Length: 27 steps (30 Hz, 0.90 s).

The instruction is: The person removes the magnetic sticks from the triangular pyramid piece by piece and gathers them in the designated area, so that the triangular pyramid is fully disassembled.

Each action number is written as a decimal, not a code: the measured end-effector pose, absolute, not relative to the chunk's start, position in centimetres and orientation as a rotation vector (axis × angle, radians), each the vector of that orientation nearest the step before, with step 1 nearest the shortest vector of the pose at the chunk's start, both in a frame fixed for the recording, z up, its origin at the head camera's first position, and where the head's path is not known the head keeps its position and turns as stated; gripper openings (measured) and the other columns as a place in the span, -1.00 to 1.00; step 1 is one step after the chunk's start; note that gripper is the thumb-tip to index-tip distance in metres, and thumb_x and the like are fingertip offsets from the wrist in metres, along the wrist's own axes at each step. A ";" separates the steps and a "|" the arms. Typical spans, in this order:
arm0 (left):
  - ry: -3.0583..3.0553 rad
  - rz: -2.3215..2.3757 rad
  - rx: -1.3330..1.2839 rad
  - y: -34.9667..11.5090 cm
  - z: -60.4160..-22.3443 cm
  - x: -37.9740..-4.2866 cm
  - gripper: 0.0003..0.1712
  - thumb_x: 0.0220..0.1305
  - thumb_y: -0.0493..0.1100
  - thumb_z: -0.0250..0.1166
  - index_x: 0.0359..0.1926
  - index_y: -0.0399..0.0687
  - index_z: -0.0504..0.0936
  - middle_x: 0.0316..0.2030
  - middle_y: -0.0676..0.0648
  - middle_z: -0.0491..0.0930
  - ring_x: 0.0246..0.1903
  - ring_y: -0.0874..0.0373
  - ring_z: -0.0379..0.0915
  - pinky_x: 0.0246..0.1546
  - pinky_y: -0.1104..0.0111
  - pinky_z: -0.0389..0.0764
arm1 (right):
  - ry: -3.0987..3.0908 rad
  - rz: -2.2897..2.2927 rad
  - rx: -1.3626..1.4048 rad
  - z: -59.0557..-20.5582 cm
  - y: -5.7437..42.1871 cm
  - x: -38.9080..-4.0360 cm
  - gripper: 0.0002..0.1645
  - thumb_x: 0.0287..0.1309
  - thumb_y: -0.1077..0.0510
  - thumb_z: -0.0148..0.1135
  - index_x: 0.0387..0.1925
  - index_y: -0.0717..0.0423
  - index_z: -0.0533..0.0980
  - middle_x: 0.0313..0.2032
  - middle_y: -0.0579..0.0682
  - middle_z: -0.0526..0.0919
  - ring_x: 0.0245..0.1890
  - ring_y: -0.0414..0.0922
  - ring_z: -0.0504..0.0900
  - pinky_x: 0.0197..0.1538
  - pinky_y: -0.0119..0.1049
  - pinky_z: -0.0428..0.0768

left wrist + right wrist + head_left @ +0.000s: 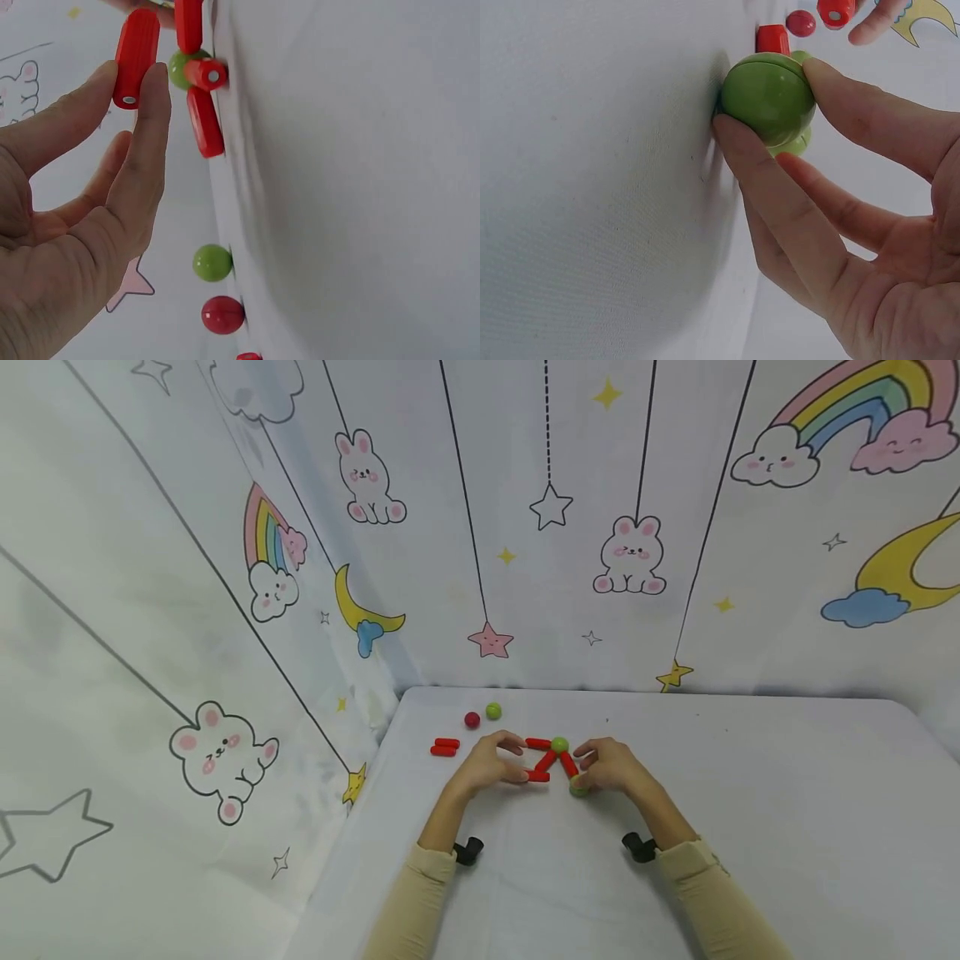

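Observation:
Between thumb and fingertips my left hand (487, 764) pinches a red magnetic rod (136, 60), its end showing a small metal disc. My right hand (611, 766) grips a green ball (769, 99) with thumb and index finger, close to the cloth. In the head view, a second green ball (559, 745) lies just beyond the hands. Several red rods fan out from it: one to the left (537, 743), one slanting toward the left hand (546, 762), one toward the ball in my right hand (569, 765).
At the back left of the white-covered table (750, 827) lie a red ball (472, 720) and a green ball (493, 711). Two red rods (444, 747) lie side by side in front of them. A patterned white curtain (555, 610) hangs behind the table.

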<state>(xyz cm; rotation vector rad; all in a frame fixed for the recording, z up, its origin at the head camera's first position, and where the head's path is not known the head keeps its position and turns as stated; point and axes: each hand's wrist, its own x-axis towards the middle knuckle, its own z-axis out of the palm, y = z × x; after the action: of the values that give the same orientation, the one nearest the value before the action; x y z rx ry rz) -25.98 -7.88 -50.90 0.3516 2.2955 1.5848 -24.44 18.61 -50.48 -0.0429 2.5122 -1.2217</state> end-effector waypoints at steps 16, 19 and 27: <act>2.310 1.645 0.255 -13.1 -49.9 -26.5 -0.29 0.12 -0.36 0.57 0.29 -0.29 0.50 0.22 -0.42 0.48 -0.05 0.01 0.73 -0.08 0.26 0.69 | 2.516 -1.211 -0.060 -50.2 18.7 -24.4 -0.32 0.04 0.27 0.61 0.20 0.30 0.56 -0.02 0.17 0.68 -0.20 -0.04 0.69 -0.19 -0.19 0.74; 2.339 1.650 0.238 -14.2 -50.1 -26.6 -0.27 0.10 -0.38 0.57 0.29 -0.30 0.50 0.20 -0.42 0.48 -0.06 0.00 0.73 -0.11 0.27 0.68 | 2.515 -1.205 -0.064 -50.2 18.7 -24.4 -0.32 0.04 0.27 0.61 0.21 0.30 0.56 -0.02 0.17 0.68 -0.19 -0.04 0.69 -0.18 -0.20 0.74; 2.373 1.701 0.144 -16.6 -50.4 -26.8 -0.34 0.15 -0.40 0.52 0.28 -0.21 0.54 0.23 -0.40 0.50 -0.08 0.02 0.74 -0.07 0.29 0.70 | 2.527 -1.193 -0.066 -50.2 18.7 -24.3 -0.33 0.05 0.26 0.60 0.21 0.29 0.56 -0.01 0.18 0.68 -0.15 -0.03 0.68 -0.16 -0.19 0.73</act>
<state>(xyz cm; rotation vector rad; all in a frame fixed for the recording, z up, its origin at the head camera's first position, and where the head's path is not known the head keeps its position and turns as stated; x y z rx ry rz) -26.80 -16.63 -50.36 0.1436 2.3730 1.7010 -24.28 18.69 -50.18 -0.0657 2.5267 -1.1934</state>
